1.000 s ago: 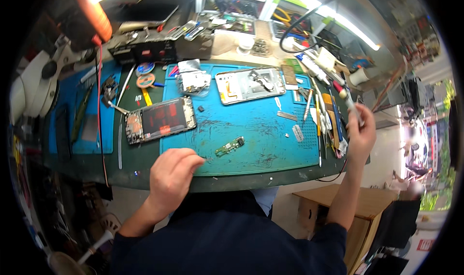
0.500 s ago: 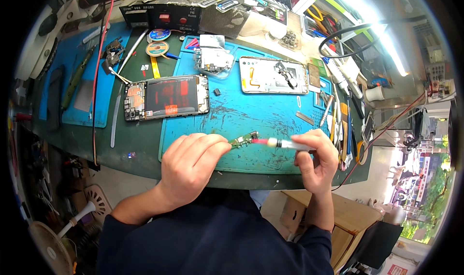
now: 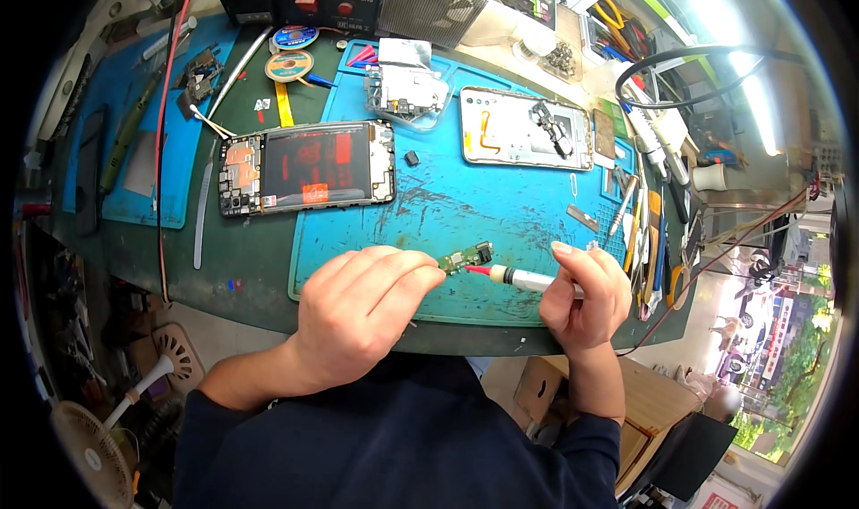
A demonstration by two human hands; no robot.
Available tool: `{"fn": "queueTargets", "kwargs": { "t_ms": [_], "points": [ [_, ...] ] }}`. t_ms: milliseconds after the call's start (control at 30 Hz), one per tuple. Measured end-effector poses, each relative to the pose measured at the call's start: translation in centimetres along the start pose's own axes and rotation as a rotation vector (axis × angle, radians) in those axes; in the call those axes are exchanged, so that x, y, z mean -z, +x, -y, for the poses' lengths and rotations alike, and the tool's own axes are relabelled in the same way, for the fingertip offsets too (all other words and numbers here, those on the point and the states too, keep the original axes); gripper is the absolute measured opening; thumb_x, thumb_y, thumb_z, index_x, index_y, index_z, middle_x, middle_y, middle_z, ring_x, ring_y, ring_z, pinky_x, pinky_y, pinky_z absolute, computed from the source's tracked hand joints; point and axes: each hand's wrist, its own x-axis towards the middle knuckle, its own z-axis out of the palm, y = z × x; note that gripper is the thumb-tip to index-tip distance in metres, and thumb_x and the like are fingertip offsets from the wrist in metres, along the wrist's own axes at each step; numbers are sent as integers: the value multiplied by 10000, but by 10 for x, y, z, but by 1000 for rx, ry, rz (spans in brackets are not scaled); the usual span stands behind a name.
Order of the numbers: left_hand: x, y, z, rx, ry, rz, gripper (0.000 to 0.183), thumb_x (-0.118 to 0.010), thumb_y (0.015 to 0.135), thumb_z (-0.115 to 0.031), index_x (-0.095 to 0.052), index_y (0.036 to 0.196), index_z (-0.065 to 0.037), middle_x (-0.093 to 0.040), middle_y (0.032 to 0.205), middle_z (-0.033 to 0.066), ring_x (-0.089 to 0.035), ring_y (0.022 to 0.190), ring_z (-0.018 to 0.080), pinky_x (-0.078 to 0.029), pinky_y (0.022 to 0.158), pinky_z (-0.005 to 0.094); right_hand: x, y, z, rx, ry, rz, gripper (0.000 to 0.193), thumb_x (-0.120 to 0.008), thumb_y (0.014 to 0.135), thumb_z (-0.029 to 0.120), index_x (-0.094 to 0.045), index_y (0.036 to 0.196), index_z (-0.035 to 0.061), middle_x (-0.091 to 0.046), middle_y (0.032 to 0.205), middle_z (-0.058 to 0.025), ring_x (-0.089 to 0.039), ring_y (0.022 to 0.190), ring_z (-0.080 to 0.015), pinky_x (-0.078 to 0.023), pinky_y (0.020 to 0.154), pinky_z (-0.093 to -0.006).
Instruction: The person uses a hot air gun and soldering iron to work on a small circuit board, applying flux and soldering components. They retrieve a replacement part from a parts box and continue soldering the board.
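My left hand (image 3: pixel 362 303) pinches the left end of a small green circuit board (image 3: pixel 458 259), raised over the near part of the blue work mat (image 3: pixel 394 232). A dark connector sits at the board's far right end. In my right hand (image 3: pixel 586 301) lies a white syringe (image 3: pixel 528 280) with a pinkish-red tip, its barrel gripped by the fingers. The tip is at the board's near edge; whether it touches cannot be seen. Beyond my hands are an opened phone (image 3: pixel 309 165) at left and a white phone back housing (image 3: pixel 526 126) at right.
A clear box of small parts (image 3: pixel 407 93) stands between the two phone pieces. Solder reels (image 3: pixel 290 66) lie at the back left. Tweezers, pens and other slim tools crowd the right side, beside a cable (image 3: pixel 662 343) hanging past the bench edge. A black-fronted device (image 3: pixel 313 4) stands behind.
The syringe now slants more, its rear end lower and its tip under the board's near edge. My right thumb has lifted away from the barrel's side. The whole view has shifted slightly.
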Motion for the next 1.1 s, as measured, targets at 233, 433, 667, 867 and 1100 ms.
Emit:
{"fn": "queueTargets", "kwargs": {
  "t_ms": [233, 433, 667, 867, 1100],
  "points": [
    [-4, -4, 5, -29, 40, 10, 230, -713, 729, -53, -702, 958, -35, -700, 973, 58, -690, 844, 203, -527, 647, 309, 0, 0, 0, -33, 36, 45, 204, -562, 931, 21, -644, 1098, -62, -627, 746, -79, -494, 473, -159, -386, 418, -298],
    [-4, -3, 5, -35, 52, 20, 226, -715, 726, -51, -702, 952, -34, -700, 971, 56, -690, 845, 199, -526, 643, 305, 2, -2, 0, -67, 65, 95, 200, -568, 949, 39, -638, 1099, -73, -660, 813, -93, -501, 488, -159, -387, 423, -299],
    [-5, -2, 4, -14, 36, 16, 220, -733, 718, -24, -700, 936, -26, -702, 949, 64, -693, 828, 210, -531, 633, 312, 4, -1, -1, -60, 61, 104, 195, -567, 947, 30, -637, 1094, -76, -663, 824, -95, -503, 489, -157, -390, 425, -298],
    [-3, 4, 1, 7, 8, -6, 238, -777, 679, 27, -698, 900, -15, -691, 896, 78, -680, 752, 236, -532, 605, 330, 5, 0, -1, -60, 55, 96, 190, -570, 941, 21, -640, 1089, -75, -661, 821, -93, -504, 488, -156, -393, 425, -296],
    [-11, 10, -2, 43, -38, -33, 228, -800, 680, 35, -703, 879, -20, -651, 856, 67, -633, 692, 234, -499, 574, 337, 5, -1, -1, -46, 44, 88, 200, -577, 930, 8, -633, 1105, -72, -659, 812, -87, -506, 490, -154, -392, 427, -294]
  ]
}}
